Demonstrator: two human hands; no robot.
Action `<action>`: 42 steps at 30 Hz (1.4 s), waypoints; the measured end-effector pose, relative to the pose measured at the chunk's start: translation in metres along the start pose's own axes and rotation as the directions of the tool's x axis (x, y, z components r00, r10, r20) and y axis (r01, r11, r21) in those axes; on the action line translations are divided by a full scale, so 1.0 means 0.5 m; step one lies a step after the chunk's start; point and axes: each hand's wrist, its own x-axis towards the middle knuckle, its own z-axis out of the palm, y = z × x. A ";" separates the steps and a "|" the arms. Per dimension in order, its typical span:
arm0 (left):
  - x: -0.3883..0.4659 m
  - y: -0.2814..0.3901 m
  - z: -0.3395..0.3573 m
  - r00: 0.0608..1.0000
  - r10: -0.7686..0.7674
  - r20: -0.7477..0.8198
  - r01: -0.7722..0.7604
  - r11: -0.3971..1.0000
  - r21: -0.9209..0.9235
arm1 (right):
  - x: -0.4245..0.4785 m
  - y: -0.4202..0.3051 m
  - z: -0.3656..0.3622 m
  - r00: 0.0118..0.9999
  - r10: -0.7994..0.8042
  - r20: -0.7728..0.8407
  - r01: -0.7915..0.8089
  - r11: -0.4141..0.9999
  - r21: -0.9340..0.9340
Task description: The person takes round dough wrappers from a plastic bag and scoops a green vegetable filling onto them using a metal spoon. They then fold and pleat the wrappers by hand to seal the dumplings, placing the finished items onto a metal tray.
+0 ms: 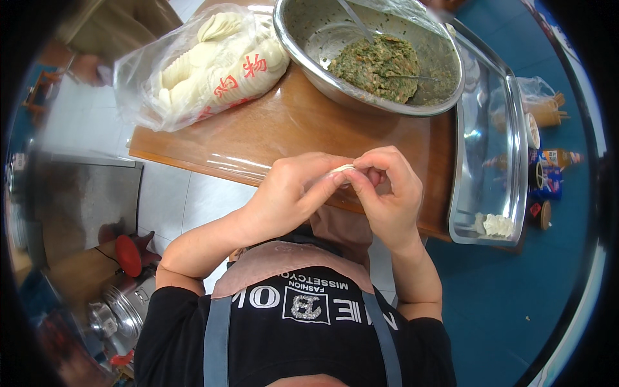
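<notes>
Between the fingertips of my left hand [295,186] and my right hand [391,188] is a small piece of pale dough [344,168], pinched from both sides above the table's near edge. Fingers cover most of it, so any filling is hidden. Beyond my hands stands a large steel bowl [309,60] with a green and pinkish minced filling [382,65]; a metal utensil leans in it. Left of the bowl, a clear plastic bag with red writing holds many stacked round dough wrappers [193,63]. At the near end of the steel tray sits a folded white dumpling [498,225].
The steel tray [517,145] runs along the right side of the wooden table [290,116]. Past it are a bottle [556,157], a blue package [549,181] and a bag of wooden sticks [546,109]. Another person's hand [87,70] shows at upper left.
</notes>
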 end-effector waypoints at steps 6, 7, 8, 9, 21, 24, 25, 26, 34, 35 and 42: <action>-0.003 0.002 0.001 0.959 -0.260 0.112 0.277 0.779 -0.563 | -0.036 0.043 -0.006 0.998 0.037 0.056 -0.044 0.989 0.144; -0.002 -0.001 0.002 0.958 -0.261 0.123 0.282 0.754 -0.593 | -0.041 0.047 -0.005 0.993 0.044 0.112 -0.064 0.980 0.188; -0.002 -0.004 0.006 0.957 -0.262 0.124 0.282 0.743 -0.607 | -0.047 0.041 0.003 0.980 0.085 0.180 -0.125 0.966 0.226; -0.003 -0.009 0.011 0.956 -0.264 0.130 0.286 0.730 -0.621 | -0.049 0.039 0.010 0.978 0.079 0.192 -0.126 0.961 0.247; -0.020 -0.014 0.047 0.971 -0.217 0.096 0.232 0.781 -0.580 | -0.074 0.054 0.050 0.995 0.009 0.104 -0.053 0.900 0.433; -0.020 -0.009 0.046 0.979 -0.180 0.093 0.202 0.831 -0.518 | -0.073 0.051 0.049 0.998 -0.025 0.049 0.010 0.957 0.291; -0.020 -0.009 0.046 0.982 -0.165 0.089 0.187 0.850 -0.492 | -0.072 0.049 0.047 0.999 -0.045 0.027 0.038 0.972 0.232; -0.020 -0.010 0.047 0.985 -0.153 0.078 0.171 0.865 -0.472 | -0.070 0.047 0.044 0.998 -0.066 0.006 0.064 0.983 0.171; -0.016 -0.011 0.040 0.975 0.177 -0.133 -0.156 0.976 0.152 | -0.056 0.025 0.025 0.974 -0.224 -0.010 0.213 0.939 -0.269; -0.018 -0.007 0.040 0.974 0.173 -0.146 -0.148 0.975 0.166 | -0.056 0.025 0.025 0.974 -0.225 -0.007 0.214 0.935 -0.282; -0.030 0.006 0.030 0.982 0.080 -0.173 -0.066 0.994 0.087 | -0.069 0.020 0.030 0.993 -0.122 -0.004 0.119 0.975 -0.188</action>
